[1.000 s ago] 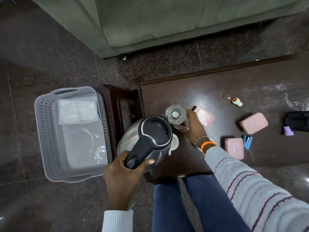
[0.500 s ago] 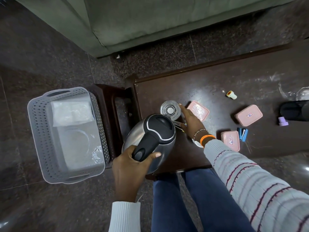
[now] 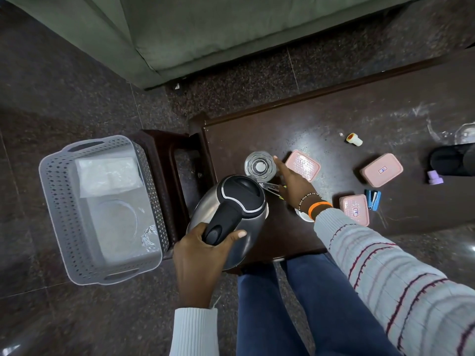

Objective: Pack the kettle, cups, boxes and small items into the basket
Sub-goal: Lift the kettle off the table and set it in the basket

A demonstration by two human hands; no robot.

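My left hand [image 3: 199, 249] grips the black handle of a steel kettle [image 3: 231, 214], held above the table's left front corner. My right hand [image 3: 293, 182] lies fingers apart beside a clear glass cup [image 3: 260, 167], its fingertip touching the rim; metal clips [image 3: 270, 187] lie under it. Three pink boxes rest on the table: one [image 3: 304, 165] by my right hand, one [image 3: 381, 169] farther right, one [image 3: 356, 209] near my wrist. A grey perforated basket [image 3: 59, 201] sits on the floor to the left, holding a white packet [image 3: 108, 174] and clear plastic.
A dark wooden table [image 3: 334, 119] carries a blue stapler [image 3: 372, 200], a small white and orange cap [image 3: 354, 140], a purple piece [image 3: 435, 178] and a black pouch [image 3: 452, 160]. A dark stool [image 3: 164, 155] stands between basket and table. A green sofa [image 3: 205, 29] is beyond.
The view shifted a little. The kettle stays in my left hand with little visible shift. My right hand stays by the glass cup.
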